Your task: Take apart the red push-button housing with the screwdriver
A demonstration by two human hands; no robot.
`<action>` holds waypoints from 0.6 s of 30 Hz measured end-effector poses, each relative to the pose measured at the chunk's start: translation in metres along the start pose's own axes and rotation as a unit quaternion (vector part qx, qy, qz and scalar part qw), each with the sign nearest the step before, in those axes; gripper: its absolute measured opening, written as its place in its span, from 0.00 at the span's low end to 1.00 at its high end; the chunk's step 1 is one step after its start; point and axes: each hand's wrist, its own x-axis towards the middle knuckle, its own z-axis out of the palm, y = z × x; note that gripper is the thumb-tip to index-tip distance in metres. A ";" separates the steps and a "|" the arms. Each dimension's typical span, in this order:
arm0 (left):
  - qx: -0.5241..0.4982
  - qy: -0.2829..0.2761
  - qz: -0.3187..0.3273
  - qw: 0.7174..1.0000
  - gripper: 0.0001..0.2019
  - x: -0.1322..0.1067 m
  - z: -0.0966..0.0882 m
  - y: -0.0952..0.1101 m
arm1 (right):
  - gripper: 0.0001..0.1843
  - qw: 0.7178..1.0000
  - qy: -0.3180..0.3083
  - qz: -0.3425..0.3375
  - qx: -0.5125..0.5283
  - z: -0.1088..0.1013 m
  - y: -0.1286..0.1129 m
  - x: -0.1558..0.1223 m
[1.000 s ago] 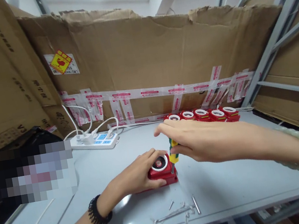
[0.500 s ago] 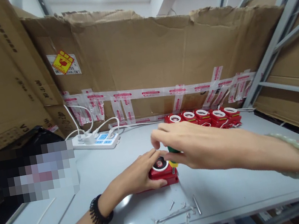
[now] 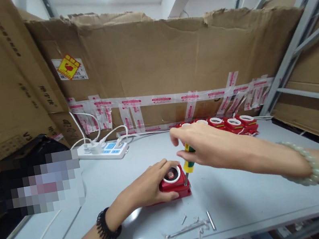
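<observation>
A red box-shaped device (image 3: 176, 192) with a white ring and a dark round centre lies on the table. My left hand (image 3: 150, 186) is wrapped around its left side, thumb along the front and fingers over the top. In my right hand (image 3: 202, 145) is a screwdriver (image 3: 189, 165) with a yellow and green handle. The screwdriver leans a little to the right, and its metal tip reaches the right front corner of the red device. Whether a screw sits under the tip cannot be made out.
Loose metal parts (image 3: 190, 227), with a screw and a short rod, lie near the front edge. Several similar red devices (image 3: 234, 125) stand at the back right. A white power strip (image 3: 103, 151) with cables is at the back left, before a cardboard wall (image 3: 150, 64).
My right hand has moved slightly up and right, and the screwdriver now tilts to the right where it stood more upright. My left hand and the red device have stayed in place.
</observation>
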 end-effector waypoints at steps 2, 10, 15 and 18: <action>0.000 0.002 0.000 1.000 0.29 0.001 0.002 -0.004 | 0.06 0.995 -0.030 -0.045 0.088 -0.008 -0.007 -0.001; 0.001 -0.001 -0.007 1.000 0.31 0.000 0.000 0.000 | 0.25 0.990 -0.002 0.054 -0.129 -0.002 -0.005 -0.002; 0.005 -0.003 0.000 1.000 0.30 0.000 -0.003 0.004 | 0.14 0.993 -0.006 0.036 -0.110 -0.005 -0.002 0.000; 0.006 -0.003 0.004 1.000 0.31 0.000 -0.002 0.003 | 0.08 0.999 -0.028 -0.027 -0.015 -0.014 -0.006 -0.006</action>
